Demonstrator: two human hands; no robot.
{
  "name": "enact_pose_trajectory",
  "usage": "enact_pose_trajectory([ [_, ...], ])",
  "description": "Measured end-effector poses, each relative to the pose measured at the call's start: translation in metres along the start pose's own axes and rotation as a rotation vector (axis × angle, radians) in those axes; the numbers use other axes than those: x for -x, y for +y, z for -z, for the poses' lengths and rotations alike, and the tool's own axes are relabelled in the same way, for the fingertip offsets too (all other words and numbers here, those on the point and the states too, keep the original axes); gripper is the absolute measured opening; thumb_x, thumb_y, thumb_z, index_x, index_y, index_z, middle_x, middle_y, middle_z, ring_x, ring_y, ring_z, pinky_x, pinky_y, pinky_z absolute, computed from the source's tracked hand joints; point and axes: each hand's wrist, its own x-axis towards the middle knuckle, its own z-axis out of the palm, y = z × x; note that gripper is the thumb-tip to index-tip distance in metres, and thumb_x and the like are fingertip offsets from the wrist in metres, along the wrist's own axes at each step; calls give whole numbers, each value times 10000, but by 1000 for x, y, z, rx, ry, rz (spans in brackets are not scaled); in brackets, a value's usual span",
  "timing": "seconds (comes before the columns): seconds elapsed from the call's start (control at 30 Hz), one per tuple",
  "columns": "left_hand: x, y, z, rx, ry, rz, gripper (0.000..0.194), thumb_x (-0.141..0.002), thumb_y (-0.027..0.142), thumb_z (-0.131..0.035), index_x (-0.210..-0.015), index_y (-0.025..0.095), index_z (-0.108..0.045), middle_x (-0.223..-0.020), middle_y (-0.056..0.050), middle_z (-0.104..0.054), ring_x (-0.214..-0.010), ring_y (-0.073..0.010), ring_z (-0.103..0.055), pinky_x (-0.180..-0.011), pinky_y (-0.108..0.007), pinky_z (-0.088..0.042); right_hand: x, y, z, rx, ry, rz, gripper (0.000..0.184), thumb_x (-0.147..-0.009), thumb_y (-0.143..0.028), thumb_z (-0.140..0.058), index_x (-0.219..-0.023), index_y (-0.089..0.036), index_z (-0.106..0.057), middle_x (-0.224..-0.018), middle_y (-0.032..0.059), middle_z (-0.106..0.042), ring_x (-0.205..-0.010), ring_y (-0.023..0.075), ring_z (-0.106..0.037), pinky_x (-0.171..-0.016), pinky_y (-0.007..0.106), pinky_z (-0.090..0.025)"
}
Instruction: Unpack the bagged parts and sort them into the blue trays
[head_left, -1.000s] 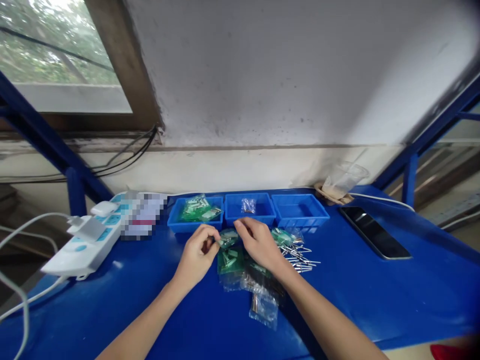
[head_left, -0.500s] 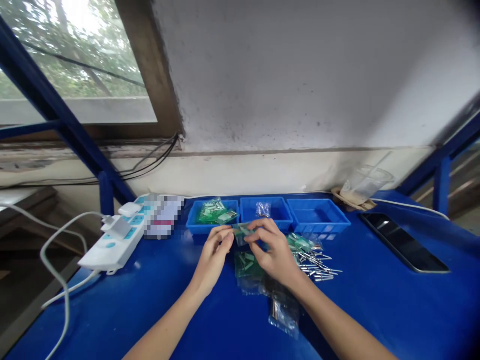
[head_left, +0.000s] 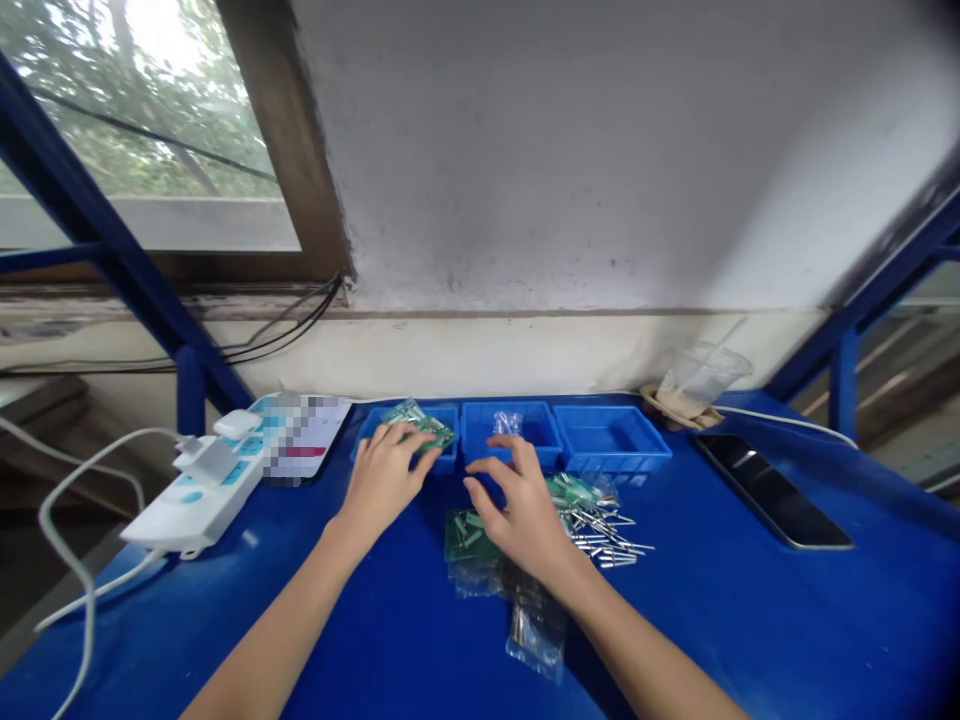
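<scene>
Our left hand [head_left: 382,480] reaches over the left blue tray [head_left: 444,462], its fingertips at the green packets [head_left: 431,425] heaped inside. The thumb and fingers are spread apart, and we cannot tell whether they pinch a packet or only rest against one.

Our right hand [head_left: 529,515] is released: its fingers are bent and parted, with nothing visible between them. They are raised near the front of the middle blue tray [head_left: 553,462], where a small clear packet [head_left: 508,423] lies just beyond the fingertips. To the right of that tray, beyond our right fingers, is the right blue tray [head_left: 611,438], its inside bare.

Nearer to us than the right fingertips, and partly covered by that hand, a flat green packet [head_left: 466,537] lies on the shiny blue table [head_left: 360,640]. Clear bags [head_left: 538,635] of small parts overlap nearer still. To the right of our right fingers are more green packets [head_left: 574,490] and a loose pile of silvery metal rods [head_left: 609,540].

Well to the right lies a dark phone [head_left: 772,490], with a clear plastic cup [head_left: 697,378] behind it. Left of our left fingers are a pale flat object [head_left: 319,440], partly pixelated, and a white power strip [head_left: 176,510] with plugs.
</scene>
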Motion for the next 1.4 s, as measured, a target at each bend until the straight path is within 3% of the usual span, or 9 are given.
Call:
enact_pose_trajectory([
  [0.17, 7, -6, -13, -18, 75, 199, 167, -815, 400, -581, -846, 278, -691, -983, -31, -621, -932, -251, -535, -751, -359, -404, -4, 6, 4, 68, -112, -54, 175, -875, -282, -497, -941, -197, -635, -997, 87, -539, -1001, 226, -499, -893, 402, -425],
  [0.33, 4, -25, -11, 123, 160, 325, 139, -788, 300, -583, -884, 230, -656, -899, -25, -569, -729, -175, -558, -681, -298, -436, 0, 6, 10, 114, -527, 39, 243, -855, -348, -535, -1032, -209, -628, -922, 63, -591, -902, 218, -559, -840, 383, -442],
  [0.53, 16, -9, -8, 288, 337, 96, 140, -854, 224, -494, -886, 188, -625, -902, -47, -549, -886, -191, -555, -824, -308, -443, 9, 3, 1, 210, -637, 68, 416, -772, -358, -646, -1143, -184, -580, -1027, 108, -560, -1001, 276, -523, -868, 412, -425],
  [0.7, 32, 32, -3, 538, 38, -73, 153, -890, 214, -454, -961, 200, -589, -896, -44, -613, -846, -168, -587, -780, -266, -449, 5, -1, -7, 293, -558, 139, 126, -856, -190, -516, -947, -151, -594, -891, 87, -603, -828, 213, -561, -726, 322, -440],
  [0.9, 29, 34, -4, 504, -208, 166, 259, -923, 367, -379, -857, 214, -578, -794, -23, -640, -736, -179, -605, -652, -263, -421, 3, 3, -3, 299, -500, 58, 145, -880, -267, -502, -918, -163, -595, -906, 84, -606, -878, 225, -551, -755, 338, -432],
  [1.07, 29, 15, -4, 276, -480, 148, 214, -871, 355, -444, -967, 244, -599, -873, -45, -665, -706, -216, -625, -575, -271, -378, 8, 8, -8, 262, -561, -19, 596, -756, -398, -667, -1257, -139, -475, -1106, 145, -569, -1060, 309, -505, -908, 442, -393],
  [1.2, 33, 18, -2, 312, -514, 70, 276, -859, 369, -458, -1061, 243, -596, -957, -75, -667, -768, -234, -635, -597, -274, -391, 7, 12, -11, 219, -507, -19, 536, -776, -292, -653, -1252, -145, -455, -1067, 126, -596, -1029, 284, -521, -875, 404, -413],
  [1.3, 31, 25, -2, 474, -537, 170, 274, -847, 400, -479, -1005, 225, -618, -755, -47, -671, -664, -222, -624, -540, -260, -375, 5, 13, -11, 169, -452, -13, 385, -809, -251, -611, -1166, -165, -495, -1014, 104, -609, -975, 253, -537, -824, 372, -428],
  [1.4, 27, 28, -3, 849, -530, 326, 275, -834, 390, -515, -996, 196, -623, -792, -47, -684, -745, -211, -638, -607, -257, -426, 4, 11, -10, 127, -360, 38, 253, -832, -231, -578, -1074, -179, -530, -990, 95, -602, -939, 238, -533, -818, 382, -427],
])
